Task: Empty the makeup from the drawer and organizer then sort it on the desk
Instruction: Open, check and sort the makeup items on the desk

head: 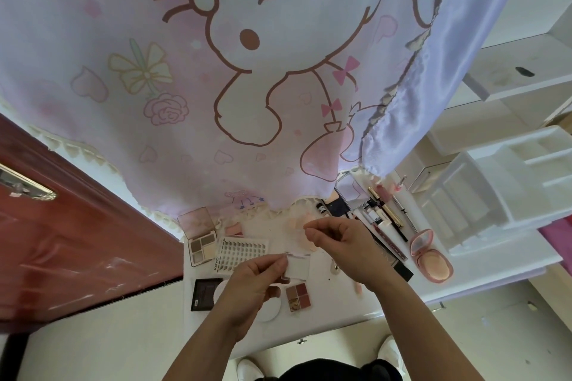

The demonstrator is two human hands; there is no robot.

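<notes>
Item: small near-square packet, translucent white glossy plastic (297, 270). No marked long axis; flat face up, shiny sealed edge toward the far side.

Location: held over the middle of the white desk (328, 303), just beyond a clear-cased four-pan red eyeshadow quad (298, 297).

Left hand (257, 283) pinches its left edge. Right hand (340, 244) is curled, thumb against forefinger; whether it holds anything cannot be told.

Nearby: perforated white lash tray (241, 252), open round pink compact (431, 258), slotted white plastic organizer (483, 195).

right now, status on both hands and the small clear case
left hand pinches small clear case over the desk. right hand pinching just above it, hold unclear. palettes and pink compact spread beneath, nothing blocking.
</notes>
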